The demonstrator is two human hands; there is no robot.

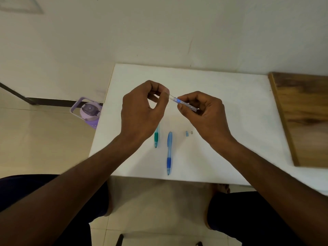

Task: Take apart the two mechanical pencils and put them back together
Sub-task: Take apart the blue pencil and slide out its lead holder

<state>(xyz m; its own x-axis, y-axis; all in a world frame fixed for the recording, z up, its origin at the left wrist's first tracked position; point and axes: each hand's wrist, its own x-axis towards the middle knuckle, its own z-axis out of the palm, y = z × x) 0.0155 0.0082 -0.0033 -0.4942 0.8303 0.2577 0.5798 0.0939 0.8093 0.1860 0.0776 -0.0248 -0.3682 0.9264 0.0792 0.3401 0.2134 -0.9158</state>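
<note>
- Nearest the lens: two bare forearms rising from the lower corners toward mid-frame, above dark-clad knees at 6 o'clock.
- Blue pencil barrel (pixel 169 153) flat on the white table (pixel 239 107) at 6 o'clock of the hands, long axis running 12-to-6, tip toward the near edge.
- Green-grip pencil (pixel 156 137) just at 9 o'clock of the blue one, roughly parallel, upper part hidden under the left wrist.
- Two tiny parts at 3 o'clock of the blue barrel's top: a small blue cap (pixel 186 133) and a greyish bit (pixel 191 132), close beside each other; too small to name surely.
- Right hand (pixel 204 112) closed around a clear inner tube with a blue end (pixel 186 104), pinched between thumb and fingers, long axis running 10-to-4, blue end toward the other hand.
- Left hand (pixel 143 107) curled narrow, thumb and forefinger pinched on thin leads (pixel 171 97) that bridge the gap to the tube's blue end.
- Key relation: tube mouth at 4 o'clock of the left fingertips, leads in line with the tube's axis, hands near but apart.
- Judged step: leads drawn out of, or fed into, the tube; cannot tell which.
- Off the table at 9 o'clock, a purple water bottle (pixel 88 112) on the floor; a wooden board (pixel 305 118) at 3 o'clock.
</note>
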